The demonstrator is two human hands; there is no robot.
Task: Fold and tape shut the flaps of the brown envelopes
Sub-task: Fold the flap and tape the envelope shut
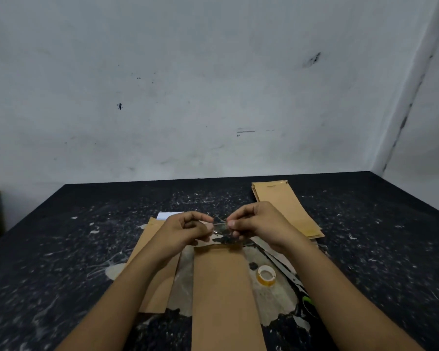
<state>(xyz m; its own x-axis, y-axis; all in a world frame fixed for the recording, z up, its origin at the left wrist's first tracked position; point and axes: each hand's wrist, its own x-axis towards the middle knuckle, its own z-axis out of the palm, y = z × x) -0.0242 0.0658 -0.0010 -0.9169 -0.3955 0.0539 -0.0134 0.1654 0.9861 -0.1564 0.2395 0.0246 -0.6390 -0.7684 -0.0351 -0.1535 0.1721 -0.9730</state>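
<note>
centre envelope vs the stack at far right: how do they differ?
The centre envelope lies alone, right in front of the person; the stack holds several envelopes, far right near the wall. The centre envelope's top edge sits just under the tape strip pinched between the left hand and right hand; the stack is untouched. Both are brown and lie flat on the dark table.
</note>
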